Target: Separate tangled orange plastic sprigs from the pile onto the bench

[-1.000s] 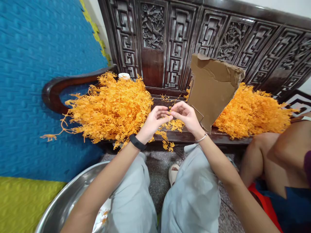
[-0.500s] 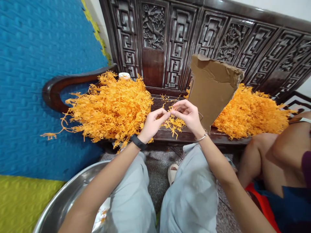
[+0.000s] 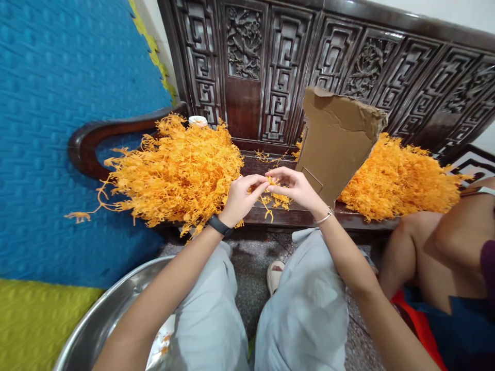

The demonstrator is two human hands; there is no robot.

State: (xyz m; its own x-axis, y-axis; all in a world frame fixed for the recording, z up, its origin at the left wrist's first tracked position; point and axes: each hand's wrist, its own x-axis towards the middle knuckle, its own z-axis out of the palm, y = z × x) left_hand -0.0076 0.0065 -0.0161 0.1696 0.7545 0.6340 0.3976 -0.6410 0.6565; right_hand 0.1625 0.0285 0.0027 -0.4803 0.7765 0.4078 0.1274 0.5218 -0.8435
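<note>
My left hand (image 3: 242, 200) and my right hand (image 3: 297, 189) meet over the dark wooden bench seat, thumbs and fingers pinched. Between their fingertips is a thin orange plastic sprig (image 3: 268, 211), its branched stem hanging below. A small orange tuft shows at the right fingertips; the fingers cover the rest. Close to my left hand rises a large heap of orange plastic sprigs (image 3: 181, 175). A few loose orange pieces (image 3: 283, 200) lie on the seat beneath my right hand.
A torn cardboard piece (image 3: 336, 139) stands upright, with a second orange heap (image 3: 402, 180) behind it. A metal basin (image 3: 83, 330) sits by my left leg. Another person's bent leg (image 3: 417, 247) is at the right. The carved bench back (image 3: 245, 103) closes off the far side.
My right hand has dropped a little and turned flatter, and the hanging sprig has shifted left. An orange tuft now shows between the fingertips. My left hand has barely moved.
</note>
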